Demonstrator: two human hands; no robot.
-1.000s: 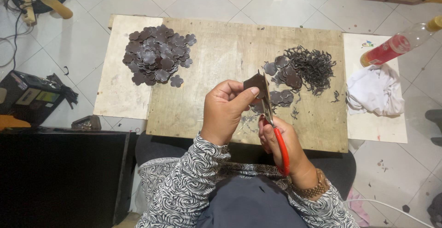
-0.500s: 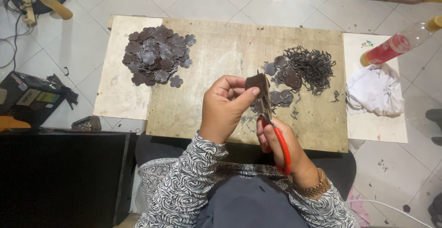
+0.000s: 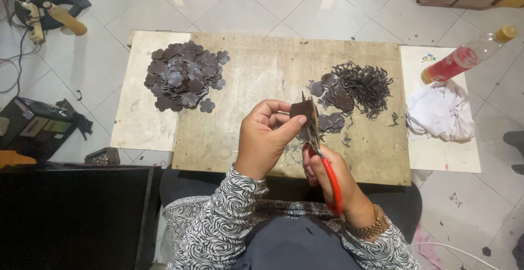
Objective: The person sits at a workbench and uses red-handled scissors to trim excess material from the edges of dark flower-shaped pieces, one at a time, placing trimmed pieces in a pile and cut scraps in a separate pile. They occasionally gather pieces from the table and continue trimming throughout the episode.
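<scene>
The left hand (image 3: 265,139) pinches a small dark brown piece (image 3: 302,110) between thumb and fingers, held above the near middle of the wooden board (image 3: 262,73). The right hand (image 3: 327,174) is closed around red-handled scissors (image 3: 322,150); its fingers are partly hidden behind the handles, and the blades meet the piece's edge. A pile of flower-shaped pieces (image 3: 183,76) lies far left, curly scraps (image 3: 363,87) far right. Bare board lies between them. A box at the top right is cut off.
</scene>
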